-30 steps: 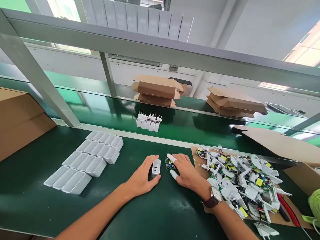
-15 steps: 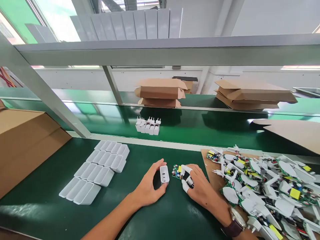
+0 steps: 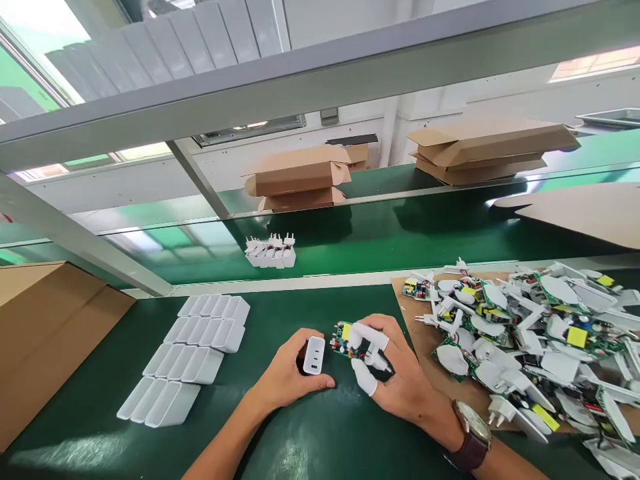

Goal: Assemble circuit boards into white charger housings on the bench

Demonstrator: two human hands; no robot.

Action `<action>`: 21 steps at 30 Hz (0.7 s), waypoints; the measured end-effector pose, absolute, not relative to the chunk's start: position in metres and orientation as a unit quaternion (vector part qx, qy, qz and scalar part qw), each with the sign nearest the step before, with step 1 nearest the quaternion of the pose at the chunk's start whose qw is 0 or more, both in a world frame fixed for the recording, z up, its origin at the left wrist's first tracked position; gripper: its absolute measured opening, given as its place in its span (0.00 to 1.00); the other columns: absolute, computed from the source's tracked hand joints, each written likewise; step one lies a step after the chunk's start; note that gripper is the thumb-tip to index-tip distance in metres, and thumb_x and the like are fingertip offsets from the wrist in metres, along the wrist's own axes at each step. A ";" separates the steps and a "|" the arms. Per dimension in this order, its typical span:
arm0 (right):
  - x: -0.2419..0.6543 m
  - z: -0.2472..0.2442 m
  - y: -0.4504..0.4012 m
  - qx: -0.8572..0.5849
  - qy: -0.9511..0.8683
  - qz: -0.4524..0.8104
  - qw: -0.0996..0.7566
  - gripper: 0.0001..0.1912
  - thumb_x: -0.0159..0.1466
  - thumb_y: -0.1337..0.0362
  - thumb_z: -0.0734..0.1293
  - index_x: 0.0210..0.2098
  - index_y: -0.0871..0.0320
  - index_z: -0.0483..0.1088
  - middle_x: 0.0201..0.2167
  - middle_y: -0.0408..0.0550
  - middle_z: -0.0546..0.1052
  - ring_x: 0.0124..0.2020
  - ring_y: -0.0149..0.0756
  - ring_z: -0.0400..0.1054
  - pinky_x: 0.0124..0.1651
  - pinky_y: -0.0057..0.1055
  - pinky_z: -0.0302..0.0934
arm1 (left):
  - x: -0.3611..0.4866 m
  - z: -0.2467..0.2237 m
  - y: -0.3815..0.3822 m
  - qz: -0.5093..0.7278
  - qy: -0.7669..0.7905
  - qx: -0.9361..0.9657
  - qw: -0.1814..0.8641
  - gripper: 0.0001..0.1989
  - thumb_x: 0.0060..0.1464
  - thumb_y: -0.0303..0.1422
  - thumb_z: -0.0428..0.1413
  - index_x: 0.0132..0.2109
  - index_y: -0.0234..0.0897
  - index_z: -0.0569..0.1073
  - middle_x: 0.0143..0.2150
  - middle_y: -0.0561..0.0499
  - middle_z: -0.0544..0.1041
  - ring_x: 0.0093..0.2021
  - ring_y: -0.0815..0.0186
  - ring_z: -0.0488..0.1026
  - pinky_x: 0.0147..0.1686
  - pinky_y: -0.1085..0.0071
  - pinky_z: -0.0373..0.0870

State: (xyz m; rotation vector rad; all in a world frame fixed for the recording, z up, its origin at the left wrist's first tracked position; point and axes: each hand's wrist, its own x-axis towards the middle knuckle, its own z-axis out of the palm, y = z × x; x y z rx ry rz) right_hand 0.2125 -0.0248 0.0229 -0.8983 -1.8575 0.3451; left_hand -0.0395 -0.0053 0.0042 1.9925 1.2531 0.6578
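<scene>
My left hand is closed around a white charger case held upright, its slotted port face turned up toward me. The left thumb stretches out past the case's near end. Just to the right, my right hand pinches a circuit board with a yellow part, joined to a white plug piece with pins. White covers sit on the right thumb and index finger. The board's end points toward the case, with a small gap between them. Rows of open white cases stand on the green bench to the left.
A heap of boards with white plug pieces lies on cardboard at right. Assembled plugs stand on the green belt behind. Brown cartons lie beyond; a large carton is at left.
My view has tilted and shifted. The left thumb has moved out from the case's end. My right hand has turned the board, so the plug pins show more clearly.
</scene>
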 end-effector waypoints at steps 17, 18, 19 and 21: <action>0.201 0.011 -0.037 -0.311 -0.836 0.121 0.436 0.38 0.65 0.76 0.63 0.71 0.52 0.52 0.54 0.57 0.75 0.58 0.50 0.70 0.55 0.52 0.74 | -0.030 -0.010 -0.010 0.339 0.418 0.840 0.069 0.28 0.58 0.34 0.64 0.64 0.44 0.67 0.51 0.45 0.75 0.51 0.56 0.69 0.53 0.59 0.69; 0.201 0.011 -0.037 -0.312 -0.837 0.125 0.431 0.38 0.65 0.76 0.63 0.71 0.52 0.53 0.54 0.57 0.75 0.58 0.50 0.70 0.55 0.52 0.74 | -0.030 -0.010 -0.010 0.338 0.416 0.842 0.067 0.28 0.59 0.34 0.64 0.64 0.44 0.66 0.51 0.45 0.75 0.50 0.56 0.69 0.53 0.59 0.69; 0.201 0.010 -0.037 -0.314 -0.839 0.127 0.426 0.37 0.65 0.76 0.63 0.71 0.52 0.53 0.54 0.58 0.75 0.58 0.50 0.70 0.56 0.52 0.74 | -0.030 -0.010 -0.011 0.336 0.414 0.843 0.066 0.28 0.59 0.34 0.64 0.64 0.45 0.67 0.51 0.44 0.75 0.50 0.56 0.69 0.53 0.59 0.69; 0.201 0.009 -0.037 -0.314 -0.840 0.124 0.426 0.36 0.65 0.76 0.63 0.70 0.54 0.55 0.54 0.58 0.75 0.57 0.50 0.70 0.56 0.53 0.73 | -0.029 -0.009 -0.011 0.335 0.411 0.846 0.061 0.28 0.59 0.35 0.64 0.64 0.44 0.67 0.50 0.44 0.75 0.50 0.56 0.69 0.53 0.59 0.69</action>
